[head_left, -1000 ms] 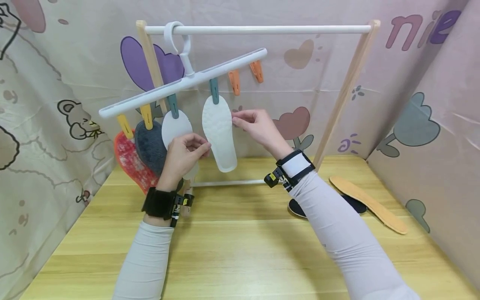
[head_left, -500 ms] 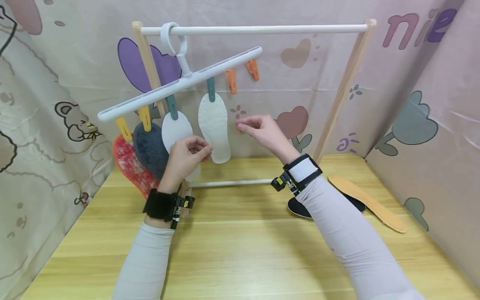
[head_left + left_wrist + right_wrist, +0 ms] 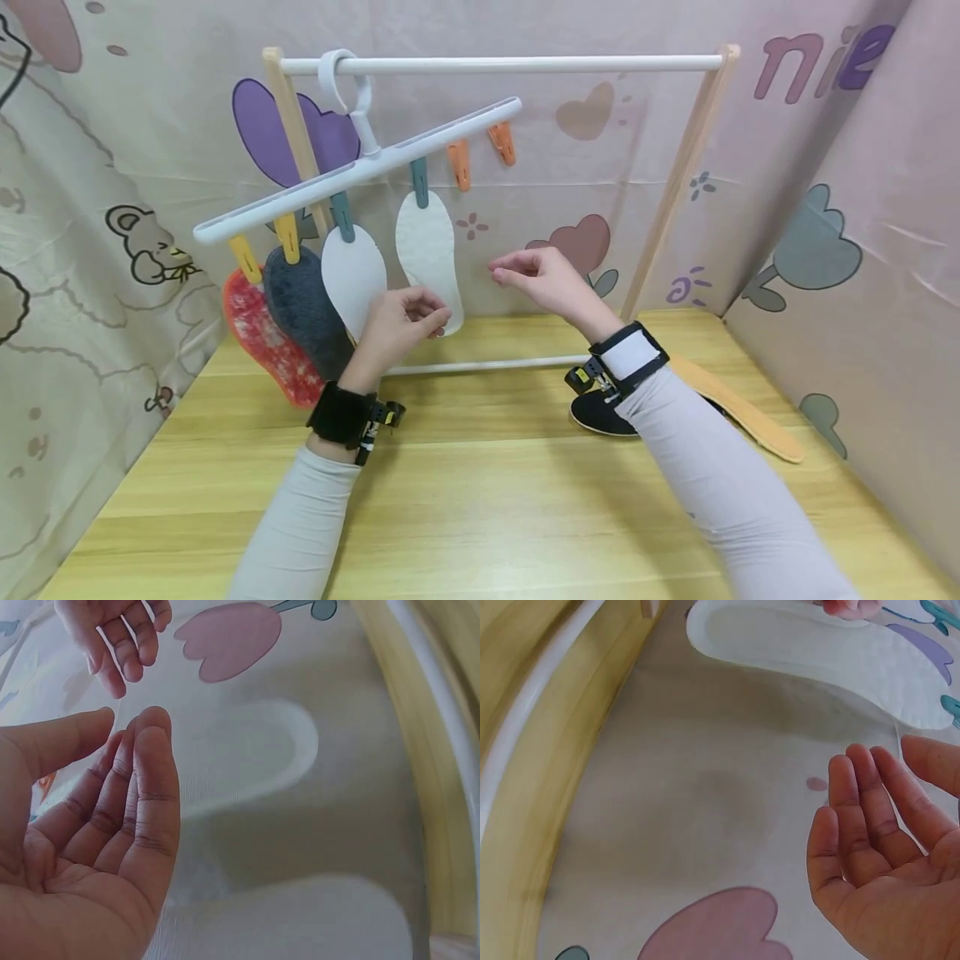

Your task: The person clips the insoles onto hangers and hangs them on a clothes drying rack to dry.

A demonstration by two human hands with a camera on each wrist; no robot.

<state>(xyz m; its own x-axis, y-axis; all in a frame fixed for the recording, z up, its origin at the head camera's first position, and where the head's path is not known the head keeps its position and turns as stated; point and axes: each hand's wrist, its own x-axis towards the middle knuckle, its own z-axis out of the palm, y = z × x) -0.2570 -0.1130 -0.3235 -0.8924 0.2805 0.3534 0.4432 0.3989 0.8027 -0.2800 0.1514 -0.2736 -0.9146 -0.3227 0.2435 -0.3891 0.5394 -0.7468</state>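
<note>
A white insole (image 3: 426,237) hangs from a teal clip (image 3: 419,183) on the tilted white clip hanger (image 3: 300,197). My left hand (image 3: 403,323) overlaps its lower end in the head view. In the left wrist view that hand's fingers (image 3: 155,795) are loosely bent, with a gap to the thumb and nothing between. To the right of the insole, my right hand (image 3: 553,283) hovers apart from it, holding nothing; its fingers (image 3: 847,817) are relaxed in the right wrist view. Left along the hanger hang another white insole (image 3: 351,271), a dark grey insole (image 3: 300,304) and a red patterned insole (image 3: 262,325).
The hanger hooks over the white bar (image 3: 525,65) of a wooden-legged rack. Orange clips (image 3: 459,165) dangle at the hanger's raised right end. On the table (image 3: 480,500), a black insole (image 3: 600,414) and a tan insole (image 3: 757,423) lie at the right, partly behind my forearm.
My right hand has let go of the right white insole's edge and drawn back right and down. My left hand has moved right and slightly down, now overlapping that insole's lower end.
</note>
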